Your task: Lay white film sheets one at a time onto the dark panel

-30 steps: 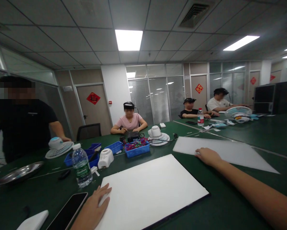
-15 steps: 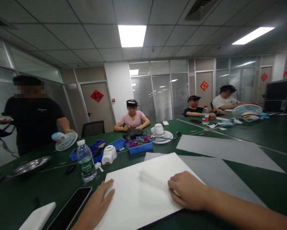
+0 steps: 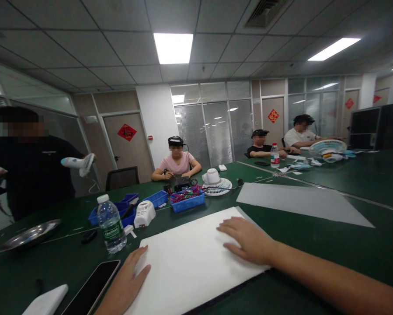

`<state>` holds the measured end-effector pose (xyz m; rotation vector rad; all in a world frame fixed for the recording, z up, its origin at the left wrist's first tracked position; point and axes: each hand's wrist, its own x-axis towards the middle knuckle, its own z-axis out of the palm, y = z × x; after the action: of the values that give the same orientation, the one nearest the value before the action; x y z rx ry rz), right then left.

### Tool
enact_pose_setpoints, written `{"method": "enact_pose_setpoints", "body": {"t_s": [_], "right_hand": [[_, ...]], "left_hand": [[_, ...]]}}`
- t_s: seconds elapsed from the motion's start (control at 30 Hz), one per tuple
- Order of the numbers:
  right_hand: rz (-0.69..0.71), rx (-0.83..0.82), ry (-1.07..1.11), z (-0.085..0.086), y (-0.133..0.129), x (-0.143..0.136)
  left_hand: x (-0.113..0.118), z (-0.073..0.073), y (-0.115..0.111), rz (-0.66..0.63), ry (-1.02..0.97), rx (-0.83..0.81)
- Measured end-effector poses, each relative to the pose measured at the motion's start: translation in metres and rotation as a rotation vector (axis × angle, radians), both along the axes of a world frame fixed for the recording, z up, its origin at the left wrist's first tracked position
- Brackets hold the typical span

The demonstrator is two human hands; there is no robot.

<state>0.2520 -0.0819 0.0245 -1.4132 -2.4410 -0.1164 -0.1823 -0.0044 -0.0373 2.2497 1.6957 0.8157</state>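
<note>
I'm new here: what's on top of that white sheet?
On the white sheet: the right hand, plus the left hand at its left edge. What they cover is hidden.

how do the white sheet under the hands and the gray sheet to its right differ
The white sheet looks brighter than the gray sheet and lies nearer the camera. The left hand and right hand touch the white sheet; neither touches the gray sheet. Both sheets lie flat.

I can see the left hand (image 3: 126, 278) is bare, the right hand (image 3: 250, 239) too, its wrist (image 3: 276, 253) and slim forearm (image 3: 327, 272) uncovered.
</note>
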Motion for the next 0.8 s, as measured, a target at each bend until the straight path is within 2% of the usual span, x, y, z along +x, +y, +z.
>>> {"method": "enact_pose_setpoints", "body": {"t_s": [0.13, 0.23, 0.33, 0.43, 0.53, 0.8], "right_hand": [[-0.376, 0.038, -0.004, -0.011, 0.047, 0.089], [-0.626, -0.006, 0.0, -0.022, 0.062, 0.151], [-0.757, -0.078, -0.014, -0.033, 0.068, 0.188], [-0.767, -0.105, -0.061, -0.04, 0.076, 0.197], [-0.75, -0.103, -0.109, -0.044, 0.082, 0.189], [-0.805, -0.051, -0.121, -0.051, 0.077, 0.166]], "left_hand": [[-0.004, 0.003, 0.003, -0.006, -0.043, 0.005], [-0.003, 0.011, 0.0, 0.012, -0.05, -0.037], [0.001, 0.02, -0.006, 0.045, -0.046, -0.08], [0.007, 0.027, -0.011, 0.046, -0.029, -0.074], [0.01, 0.03, -0.013, 0.039, 0.022, -0.073], [0.005, 0.024, -0.01, 0.018, 0.019, -0.015]]}}
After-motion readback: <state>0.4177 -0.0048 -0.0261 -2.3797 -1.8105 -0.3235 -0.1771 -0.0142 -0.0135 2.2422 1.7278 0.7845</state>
